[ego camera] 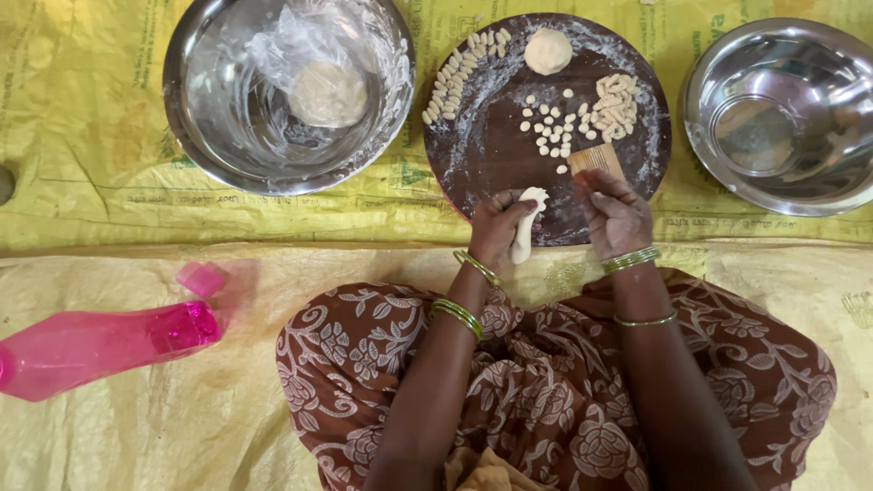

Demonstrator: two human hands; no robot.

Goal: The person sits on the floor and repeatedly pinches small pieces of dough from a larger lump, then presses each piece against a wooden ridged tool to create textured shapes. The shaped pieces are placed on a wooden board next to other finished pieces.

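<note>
- Left hand [498, 227] grips a pale dough roll [526, 225], fingers curled round it; the roll's lower end pokes out below the palm, over the near edge of the round wooden board [491, 155].
- Right hand [618, 216] pinches a small ridged wooden comb [596, 159] against the board; fingertips hidden behind the knuckles.
- Board, floured: one dough ball [548, 51], a curved row of shaped pieces [459, 75], a heap of ridged pieces [617, 107], scattered small pellets [550, 127]; too small to count surely.
- Two steel bowls: left bowl [209, 118] holds a dough lump [327, 93] under clear plastic, partly veiled; right bowl [818, 182] is cut off at the frame's edge.
- One pink bottle [100, 345], lying down, base cropped.
</note>
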